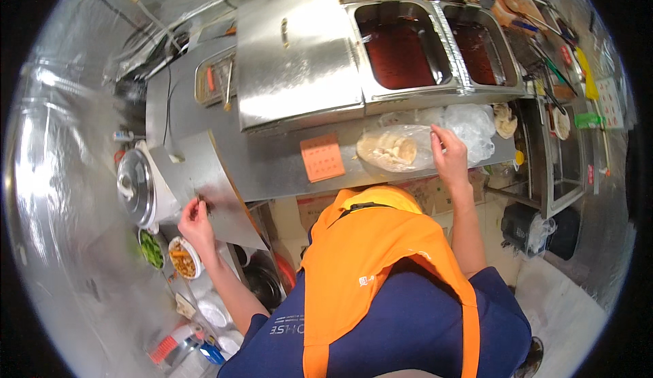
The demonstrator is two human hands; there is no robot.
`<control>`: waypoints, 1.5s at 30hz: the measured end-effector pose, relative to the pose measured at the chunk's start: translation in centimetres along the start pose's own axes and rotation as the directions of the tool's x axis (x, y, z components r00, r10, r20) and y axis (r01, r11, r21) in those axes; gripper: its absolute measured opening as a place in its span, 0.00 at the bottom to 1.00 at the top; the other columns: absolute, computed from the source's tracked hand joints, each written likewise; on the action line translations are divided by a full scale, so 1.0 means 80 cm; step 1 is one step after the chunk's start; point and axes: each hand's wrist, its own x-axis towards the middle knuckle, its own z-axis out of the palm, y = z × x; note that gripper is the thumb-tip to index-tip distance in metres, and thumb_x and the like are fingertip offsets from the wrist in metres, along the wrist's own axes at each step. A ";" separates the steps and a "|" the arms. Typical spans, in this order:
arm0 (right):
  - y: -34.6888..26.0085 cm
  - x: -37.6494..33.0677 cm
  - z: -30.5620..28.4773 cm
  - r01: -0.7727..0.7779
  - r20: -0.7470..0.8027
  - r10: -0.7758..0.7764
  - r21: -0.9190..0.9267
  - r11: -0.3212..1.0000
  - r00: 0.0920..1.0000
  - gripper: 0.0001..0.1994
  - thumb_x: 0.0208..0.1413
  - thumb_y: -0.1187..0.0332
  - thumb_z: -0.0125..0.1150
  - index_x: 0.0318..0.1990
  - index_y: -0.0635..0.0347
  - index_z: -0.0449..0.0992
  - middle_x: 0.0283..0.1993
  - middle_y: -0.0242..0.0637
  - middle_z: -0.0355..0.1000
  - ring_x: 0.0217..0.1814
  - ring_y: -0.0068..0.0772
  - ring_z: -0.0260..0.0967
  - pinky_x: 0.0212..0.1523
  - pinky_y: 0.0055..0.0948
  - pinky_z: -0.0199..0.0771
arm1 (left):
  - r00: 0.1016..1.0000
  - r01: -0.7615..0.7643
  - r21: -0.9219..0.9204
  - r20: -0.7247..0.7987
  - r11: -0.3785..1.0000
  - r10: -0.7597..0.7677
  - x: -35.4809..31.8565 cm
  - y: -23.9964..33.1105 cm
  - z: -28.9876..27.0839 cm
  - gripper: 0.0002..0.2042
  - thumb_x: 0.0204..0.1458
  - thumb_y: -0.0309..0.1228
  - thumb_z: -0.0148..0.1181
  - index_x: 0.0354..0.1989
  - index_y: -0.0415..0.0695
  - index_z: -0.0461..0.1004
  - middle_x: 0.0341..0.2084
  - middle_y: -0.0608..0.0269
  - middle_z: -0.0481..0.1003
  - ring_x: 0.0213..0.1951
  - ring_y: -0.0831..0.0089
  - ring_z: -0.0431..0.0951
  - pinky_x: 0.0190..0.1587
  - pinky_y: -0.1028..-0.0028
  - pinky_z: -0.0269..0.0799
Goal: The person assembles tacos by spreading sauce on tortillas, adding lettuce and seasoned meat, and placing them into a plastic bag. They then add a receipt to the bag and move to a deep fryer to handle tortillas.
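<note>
My right hand [450, 158] pinches the right end of a clear plastic bag [427, 148], which lies on the steel counter. Pale, flat pieces of food [396, 148] show through the film; their kind is unclear. Off to the left, my left hand [197, 227] is closed at the fingertips above a sloping metal sheet [216, 182]. Something small and dark shows at those fingertips, too small to name. An orange printed card [322, 157] rests on the counter to the left of the bag. Crumpled clear plastic bags [469, 132] lie just beyond my right hand.
Two deep steel wells [401, 51] of dark red liquid stand behind the counter, beside a flat steel lid [292, 58]. At left are a lidded pot [135, 179], a bowl of brown food [184, 258] and a bowl of greens [151, 249]. A wire-racked tray [214, 78] sits back left.
</note>
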 end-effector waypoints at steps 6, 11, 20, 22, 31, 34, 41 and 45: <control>-0.054 0.018 0.034 0.046 0.086 -0.050 0.055 0.997 0.995 0.10 0.63 0.76 0.61 0.50 0.66 0.81 0.38 0.47 0.78 0.33 0.44 0.76 0.36 0.35 0.77 | 0.994 0.087 0.234 -0.089 0.968 -0.067 0.011 -0.217 0.029 0.13 0.53 0.29 0.68 0.42 0.32 0.84 0.29 0.52 0.83 0.32 0.69 0.82 0.41 0.70 0.78; -0.079 0.012 0.047 0.095 0.198 -0.104 0.053 0.994 0.975 0.11 0.62 0.76 0.62 0.51 0.64 0.79 0.38 0.45 0.78 0.35 0.45 0.77 0.37 0.36 0.79 | 0.999 0.039 0.402 0.000 0.915 -0.043 0.080 -0.281 0.128 0.13 0.50 0.30 0.67 0.40 0.34 0.84 0.30 0.47 0.84 0.36 0.57 0.85 0.45 0.62 0.79; -0.030 -0.032 -0.015 -0.013 0.126 0.032 -0.153 0.988 0.992 0.11 0.63 0.70 0.62 0.50 0.63 0.81 0.38 0.45 0.78 0.37 0.50 0.77 0.38 0.40 0.78 | 0.948 0.126 0.411 0.220 0.903 -0.232 0.193 -0.298 0.255 0.10 0.48 0.27 0.64 0.35 0.31 0.82 0.28 0.48 0.83 0.31 0.59 0.83 0.39 0.59 0.76; -0.013 -0.048 -0.039 -0.178 0.072 0.193 -0.169 0.969 0.979 0.12 0.63 0.69 0.61 0.50 0.63 0.82 0.40 0.46 0.79 0.38 0.50 0.78 0.40 0.40 0.78 | 0.944 0.019 0.469 0.284 0.883 -0.171 0.169 -0.241 0.261 0.12 0.52 0.28 0.64 0.40 0.32 0.81 0.33 0.49 0.83 0.32 0.60 0.82 0.40 0.61 0.77; 0.234 -0.048 -0.101 -0.555 -0.291 0.510 -0.093 0.827 0.809 0.12 0.62 0.70 0.57 0.46 0.64 0.84 0.43 0.51 0.82 0.45 0.52 0.81 0.48 0.40 0.79 | 0.874 -0.455 -0.150 0.112 0.878 0.473 -0.079 0.047 0.317 0.11 0.60 0.20 0.57 0.49 0.34 0.79 0.50 0.51 0.77 0.47 0.60 0.80 0.51 0.66 0.77; 0.339 -0.035 -0.097 -0.600 -0.330 0.540 -0.110 0.793 0.774 0.12 0.62 0.72 0.56 0.47 0.63 0.83 0.40 0.49 0.82 0.41 0.51 0.81 0.45 0.39 0.80 | 0.720 -0.613 -0.222 0.237 0.758 0.652 -0.165 0.128 0.357 0.11 0.56 0.16 0.57 0.47 0.34 0.79 0.47 0.50 0.78 0.48 0.57 0.80 0.51 0.65 0.77; 0.334 0.056 -0.089 -0.195 -0.054 0.188 -0.178 0.965 0.981 0.12 0.62 0.72 0.56 0.49 0.61 0.82 0.46 0.44 0.79 0.50 0.50 0.77 0.50 0.45 0.78 | 0.522 -0.650 -0.373 0.415 0.662 0.745 -0.277 0.255 0.444 0.12 0.51 0.18 0.64 0.46 0.35 0.80 0.47 0.51 0.79 0.47 0.53 0.80 0.50 0.63 0.77; 0.258 0.050 -0.023 0.269 0.361 -0.283 0.089 0.959 0.889 0.08 0.57 0.74 0.57 0.42 0.63 0.80 0.44 0.43 0.78 0.49 0.47 0.78 0.48 0.42 0.79 | 0.406 -0.779 -0.125 0.646 0.615 0.646 -0.322 0.314 0.467 0.40 0.43 0.40 0.77 0.66 0.42 0.68 0.62 0.47 0.69 0.65 0.48 0.67 0.67 0.49 0.60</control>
